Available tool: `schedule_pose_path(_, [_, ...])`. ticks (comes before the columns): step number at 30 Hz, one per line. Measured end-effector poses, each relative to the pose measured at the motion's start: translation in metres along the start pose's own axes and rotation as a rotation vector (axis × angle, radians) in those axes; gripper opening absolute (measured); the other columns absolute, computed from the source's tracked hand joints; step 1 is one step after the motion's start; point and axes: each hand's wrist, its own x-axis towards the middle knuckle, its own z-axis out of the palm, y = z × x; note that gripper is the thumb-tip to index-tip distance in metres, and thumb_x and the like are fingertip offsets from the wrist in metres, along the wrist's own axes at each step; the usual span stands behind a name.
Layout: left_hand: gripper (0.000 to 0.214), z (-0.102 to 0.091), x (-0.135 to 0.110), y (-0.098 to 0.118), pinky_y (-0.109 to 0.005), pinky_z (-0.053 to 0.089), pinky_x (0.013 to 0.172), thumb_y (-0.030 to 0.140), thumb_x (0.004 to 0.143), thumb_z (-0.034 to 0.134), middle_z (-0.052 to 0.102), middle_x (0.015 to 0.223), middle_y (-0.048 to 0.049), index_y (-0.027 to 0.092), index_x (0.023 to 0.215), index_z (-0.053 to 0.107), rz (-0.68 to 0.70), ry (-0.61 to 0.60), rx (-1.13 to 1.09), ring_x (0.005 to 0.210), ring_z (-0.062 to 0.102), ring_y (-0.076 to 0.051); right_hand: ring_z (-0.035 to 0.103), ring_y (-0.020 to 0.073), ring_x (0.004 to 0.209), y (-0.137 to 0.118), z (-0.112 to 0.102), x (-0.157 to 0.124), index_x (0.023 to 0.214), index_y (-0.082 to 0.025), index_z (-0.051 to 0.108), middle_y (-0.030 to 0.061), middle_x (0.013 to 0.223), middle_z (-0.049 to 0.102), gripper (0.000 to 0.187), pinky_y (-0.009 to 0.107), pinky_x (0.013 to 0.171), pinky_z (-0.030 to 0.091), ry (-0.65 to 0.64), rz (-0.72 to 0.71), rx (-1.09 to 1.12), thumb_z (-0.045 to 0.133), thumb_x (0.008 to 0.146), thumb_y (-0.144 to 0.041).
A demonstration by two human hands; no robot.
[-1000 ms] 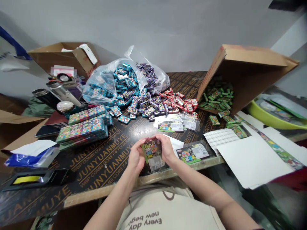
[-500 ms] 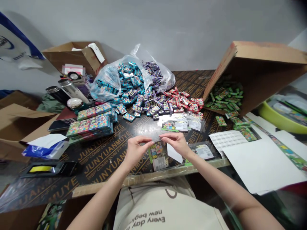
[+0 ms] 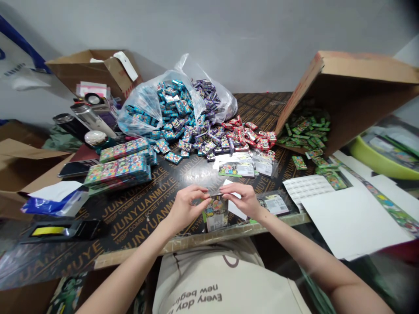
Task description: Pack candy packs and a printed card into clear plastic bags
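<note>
My left hand (image 3: 188, 204) is closed in a pinch at the top left of a clear plastic packet (image 3: 216, 218) with a dark and green printed card inside. At its top right, my right hand (image 3: 244, 199) pinches the same upper edge between thumb and fingers. The packet lies near the table's front edge. A blank white slip (image 3: 236, 208) is partly hidden behind my right hand. Beyond my hands are printed cards (image 3: 237, 169) in clear wrapping, and another packet (image 3: 275, 204) lies to the right.
Small blue boxes (image 3: 173, 158), purple boxes (image 3: 209, 146) and red boxes (image 3: 252, 135) spill from plastic bags (image 3: 140, 109). Green boxes (image 3: 307, 131) lie in a tipped carton (image 3: 363, 65). Wrapped stacks (image 3: 118, 170) and a tape dispenser (image 3: 62, 230) sit left; white sheets (image 3: 350, 218) lie right.
My fingers have come down slightly onto the packet's upper edge, and the clear strip above the card looks shorter. The camera view has shifted a little.
</note>
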Motion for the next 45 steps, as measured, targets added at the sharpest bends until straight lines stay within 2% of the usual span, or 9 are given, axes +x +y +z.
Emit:
schedule_pose_path(6, [0.007,-0.007,-0.003,-0.021,-0.031,0.049,0.069,0.022,0.056,0.073,0.069,0.076,-0.0075,0.019,0.062,0.070,-0.171,0.158,-0.141,0.070,0.063,-0.022,0.055,0.0210,0.098,0.035,-0.022,0.005,0.099,-0.022,0.063,0.0072,0.102,0.063,0.026,0.038,0.087,0.039,0.095,0.096,-0.222,0.055,0.078,-0.036])
schedule_pose_path(11, [0.025,-0.047,-0.023,-0.064,-0.035,0.049,0.076,0.030,0.054,0.074,0.069,0.075,-0.0051,0.016,0.075,0.070,-0.296,0.563,-0.080,0.071,0.062,-0.020,0.049,0.0288,0.095,0.098,-0.054,-0.010,0.077,-0.017,0.062,0.0101,0.091,0.058,0.040,0.042,0.081,0.034,0.117,0.470,-0.820,0.077,0.048,-0.040])
schedule_pose_path(14, [0.033,-0.073,-0.037,-0.100,-0.036,0.049,0.073,0.035,0.055,0.073,0.067,0.073,-0.0042,0.014,0.080,0.067,-0.375,0.744,-0.011,0.065,0.061,-0.018,0.053,0.0243,0.081,0.116,-0.057,-0.017,0.065,-0.017,0.058,0.0053,0.076,0.059,0.023,0.036,0.073,0.036,0.054,0.478,-0.823,0.073,0.054,-0.032])
schedule_pose_path(17, [0.031,-0.082,-0.045,-0.120,-0.041,0.045,0.077,0.037,0.051,0.073,0.066,0.073,-0.0062,0.016,0.073,0.067,-0.492,0.611,0.252,0.071,0.061,-0.023,0.055,0.0197,0.072,0.107,-0.054,-0.011,0.076,-0.018,0.060,0.0032,0.073,0.061,0.010,0.030,0.068,0.038,0.088,0.443,-0.773,0.059,0.070,-0.026])
schedule_pose_path(20, [0.036,-0.066,-0.041,-0.108,-0.040,0.039,0.087,0.040,0.053,0.072,0.065,0.095,-0.0092,0.019,0.081,0.068,-0.391,0.552,0.368,0.093,0.056,-0.028,0.055,0.0204,0.084,0.085,-0.046,-0.006,0.093,-0.020,0.061,0.0056,0.090,0.063,0.020,0.032,0.076,0.039,0.155,0.208,-0.716,0.045,0.081,-0.022])
schedule_pose_path(23, [0.038,-0.027,-0.028,-0.075,-0.032,0.044,0.078,0.045,0.062,0.066,0.066,0.089,-0.0083,0.017,0.088,0.067,-0.419,0.400,-0.062,0.085,0.059,-0.023,0.052,0.0215,0.095,0.066,-0.031,-0.009,0.098,-0.025,0.063,0.0049,0.102,0.063,0.028,0.037,0.085,0.035,0.116,-0.100,-0.704,0.041,0.084,-0.019])
schedule_pose_path(28, [0.028,0.027,-0.007,-0.043,-0.024,0.041,0.057,0.040,0.061,0.069,0.061,0.057,-0.0007,0.013,0.065,0.065,-0.512,0.151,-0.504,0.053,0.053,-0.012,0.052,0.0200,0.096,0.053,-0.008,-0.021,0.107,-0.034,0.059,0.0003,0.115,0.059,0.034,0.040,0.090,0.033,-0.066,-0.274,-0.775,0.046,0.082,-0.017])
schedule_pose_path(36, [0.017,0.032,0.000,-0.052,-0.026,0.040,0.084,0.027,0.054,0.075,0.059,0.101,-0.0059,0.014,0.054,0.064,-0.373,0.506,-0.486,0.098,0.054,-0.020,0.027,0.0266,0.127,0.038,-0.005,-0.018,0.131,-0.023,0.031,0.0101,0.138,0.029,0.055,0.050,0.102,0.020,0.488,0.050,-0.547,0.049,0.078,-0.026])
schedule_pose_path(45, [0.021,0.017,-0.004,-0.046,-0.040,0.032,0.097,0.021,0.052,0.076,0.056,0.116,-0.0082,0.016,0.047,0.057,-0.345,0.359,-0.333,0.120,0.039,-0.028,0.058,0.0189,0.091,0.039,-0.005,0.002,0.131,-0.026,0.027,0.0036,0.096,0.062,0.066,0.036,0.082,0.044,0.158,0.268,0.260,0.059,0.073,-0.033])
